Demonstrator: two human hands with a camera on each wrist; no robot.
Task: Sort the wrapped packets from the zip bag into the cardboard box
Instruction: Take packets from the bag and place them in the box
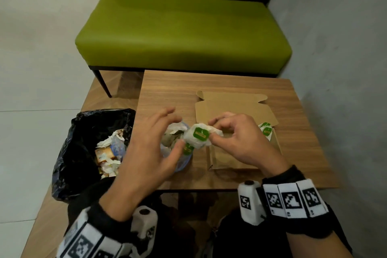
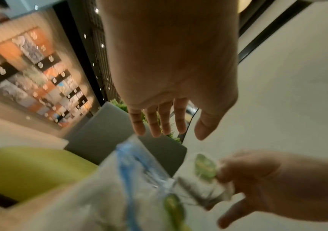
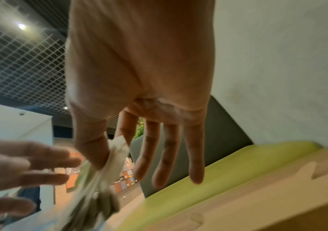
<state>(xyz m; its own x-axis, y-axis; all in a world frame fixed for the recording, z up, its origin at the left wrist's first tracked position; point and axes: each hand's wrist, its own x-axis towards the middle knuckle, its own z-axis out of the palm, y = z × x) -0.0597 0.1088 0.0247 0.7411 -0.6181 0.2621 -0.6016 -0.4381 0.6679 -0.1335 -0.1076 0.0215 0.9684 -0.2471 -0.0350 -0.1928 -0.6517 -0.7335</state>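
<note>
Centre frame: the right hand [image 1: 240, 142] pinches a white paper-wrapped packet with a green sticker [image 1: 199, 135] by thumb and forefinger, between the clear blue-zip plastic bag [image 1: 180, 165] and the open brown cardboard box [image 1: 230, 109]. The left hand [image 1: 150, 148] hovers, fingers spread; 1 more wrapped packet [image 1: 266, 130] sits in the box's right corner.

held packet [image 1: 198, 135]: white crinkled wrapper, green label with yellow print facing up; lifted off the tabletop, between zip bag and cardboard box; pinched at its right edge by the right hand [image 1: 240, 140]
zip bag [image 1: 178, 153]: clear plastic, blue zip strip, mouth open; lies on tabletop just left of the box; more white wrapped stuff inside, one green label [image 1: 188, 148] visible at the mouth; bag partly hidden by the left hand [image 1: 150, 148]
cardboard box [image 1: 230, 109]: brown, flat, open, lid flap tilted back away from the person; on tabletop, right of bag
packets in box [image 1: 266, 129]: white wrappers, green labels; at the box's right side, count unclear
</note>
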